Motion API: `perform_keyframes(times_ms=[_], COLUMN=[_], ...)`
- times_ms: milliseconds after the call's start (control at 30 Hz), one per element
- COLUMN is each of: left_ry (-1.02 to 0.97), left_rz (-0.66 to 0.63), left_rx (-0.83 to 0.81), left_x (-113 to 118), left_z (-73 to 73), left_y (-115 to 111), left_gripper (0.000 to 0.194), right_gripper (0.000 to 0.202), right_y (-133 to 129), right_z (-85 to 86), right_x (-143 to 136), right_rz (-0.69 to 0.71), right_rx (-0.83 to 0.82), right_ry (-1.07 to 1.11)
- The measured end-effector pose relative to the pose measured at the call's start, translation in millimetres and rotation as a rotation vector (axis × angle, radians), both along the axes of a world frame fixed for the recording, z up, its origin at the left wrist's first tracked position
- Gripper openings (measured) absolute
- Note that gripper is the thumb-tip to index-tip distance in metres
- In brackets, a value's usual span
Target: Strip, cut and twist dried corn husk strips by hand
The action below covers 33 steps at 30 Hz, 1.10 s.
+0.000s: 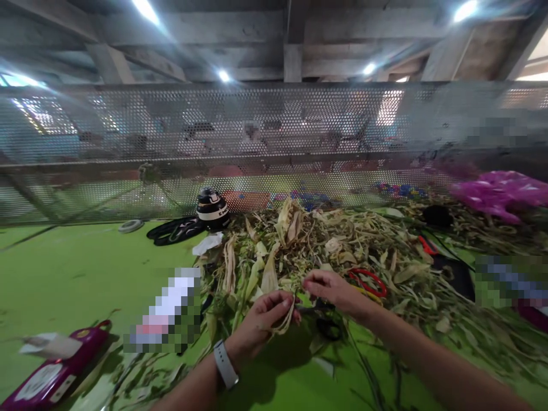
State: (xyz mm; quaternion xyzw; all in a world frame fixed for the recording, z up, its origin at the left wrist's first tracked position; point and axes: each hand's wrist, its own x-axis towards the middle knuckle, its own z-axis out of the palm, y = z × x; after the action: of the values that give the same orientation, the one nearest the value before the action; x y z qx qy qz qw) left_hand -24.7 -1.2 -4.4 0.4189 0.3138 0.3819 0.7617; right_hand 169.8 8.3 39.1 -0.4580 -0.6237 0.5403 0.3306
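Both hands are over the near edge of a heap of dried husks and leaves (385, 234) on a green table. My left hand (272, 314), with a pale watch strap at its wrist, pinches a thin, pale looped strand of husk between thumb and fingers. Just to the right, my right hand (327, 288) has its fingers bent together beside the heap; what they hold, if anything, is too small to tell. Pale husk pieces (269, 274) stand up behind the left hand. Red-handled scissors (370, 281) lie beyond the right wrist.
A black round container (213, 208) and a black strap-like item (175, 229) sit at the back. A purple device (60, 371) lies front left, and a pink plastic bag (505, 194) is back right. A perforated metal screen (257, 125) spans the table's rear.
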Motion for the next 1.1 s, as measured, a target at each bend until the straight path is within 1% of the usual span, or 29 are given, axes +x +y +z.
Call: perform_keyframes(times_ms=[67, 133, 200, 267, 333, 400, 500, 533, 600, 667, 767, 867, 967, 1033, 1100], left_ry=[-0.024, -0.044, -0.057, -0.075, -0.1, -0.122, -0.115, -0.106, -0.098, -0.114, -0.12, -0.054, -0.043, -0.053, -0.053], left_rz=[0.0, -0.002, 0.02, 0.061, 0.104, 0.124, 0.149, 0.16, 0.185, 0.204, 0.223, 0.232, 0.257, 0.27, 0.26], left_rx=[-0.013, -0.039, -0.068, -0.084, -0.077, -0.068, -0.07, -0.07, -0.061, -0.052, 0.015, 0.09, 0.1, 0.106, 0.125], left_x=[0, 0, 0, 0, 0, 0, 0, 0, 0, -1, -2, -1, 2, 4, 4], left_z=[-0.2, 0.6, 1.7, 2.6, 2.8, 1.8, -1.0, -1.8, -2.3, -1.1, 2.9, 5.8, 7.1, 8.0, 9.3], left_y=[-1, -1, 0, 1, 3, 5, 8, 9, 10, 10, 9, 7, 6, 6, 6], left_gripper=[0.022, 0.021, 0.021, 0.023, 0.026, 0.026, 0.027, 0.027, 0.029, 0.034, 0.045, 0.038, 0.034, 0.032, 0.03], right_gripper=[0.036, 0.033, 0.028, 0.022, 0.018, 0.017, 0.017, 0.018, 0.019, 0.019, 0.016, 0.012, 0.011, 0.014, 0.017], right_y=[0, 1, -1, -3, -7, -9, -10, -10, -9, -9, -9, -9, -9, -8, -6], right_z=[-6.3, -9.5, -7.0, 0.5, 10.1, 18.4, 25.5, 26.6, 27.7, 27.5, 24.5, 19.2, 12.0, 6.0, 0.2], right_x=[-1, 0, 1, 2, 4, 4, 4, 4, 2, 0, -4, -10, -15, -16, -17], right_rz=[0.037, 0.033, 0.015, -0.011, -0.048, -0.059, -0.01, 0.015, 0.055, 0.069, 0.079, 0.101, 0.097, 0.081, 0.081], right_rx=[0.034, 0.058, 0.096, 0.178, 0.327, 0.527, 0.815, 0.885, 0.972, 1.023, 1.065, 1.093, 1.115, 1.097, 1.035], right_ry=[-0.011, -0.015, -0.064, -0.174, -0.342, -0.536, -0.803, -0.874, -0.987, -1.062, -1.101, -1.088, -1.061, -1.037, -0.994])
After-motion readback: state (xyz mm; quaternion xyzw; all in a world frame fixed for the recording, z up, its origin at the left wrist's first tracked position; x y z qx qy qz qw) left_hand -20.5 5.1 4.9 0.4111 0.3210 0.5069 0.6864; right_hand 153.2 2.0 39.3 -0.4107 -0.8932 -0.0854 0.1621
